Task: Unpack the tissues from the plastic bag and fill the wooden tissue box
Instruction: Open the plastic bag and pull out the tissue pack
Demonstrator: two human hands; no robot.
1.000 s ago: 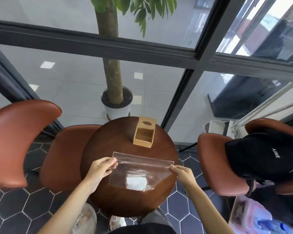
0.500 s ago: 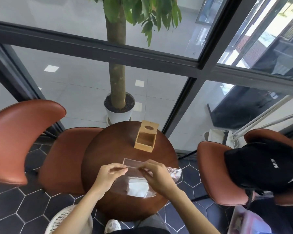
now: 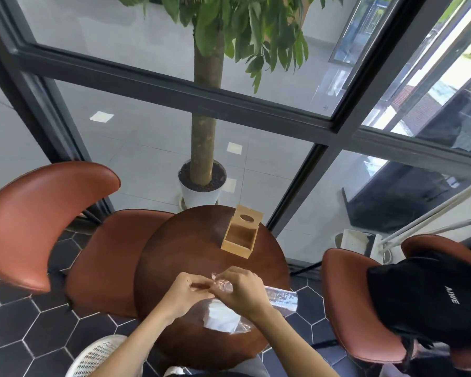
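White letters "AIWE" on the black bag point(image 3: 430, 297), turned sideways. Bag on the brown chair point(image 3: 348, 303), well off to the right of the hands point(image 3: 218, 292) pinching the plastic bag point(image 3: 280, 297). A tiny round mark on the window glass point(image 3: 325, 107), far up and to the right of the hands, too small to read. No other words or numbers to read.
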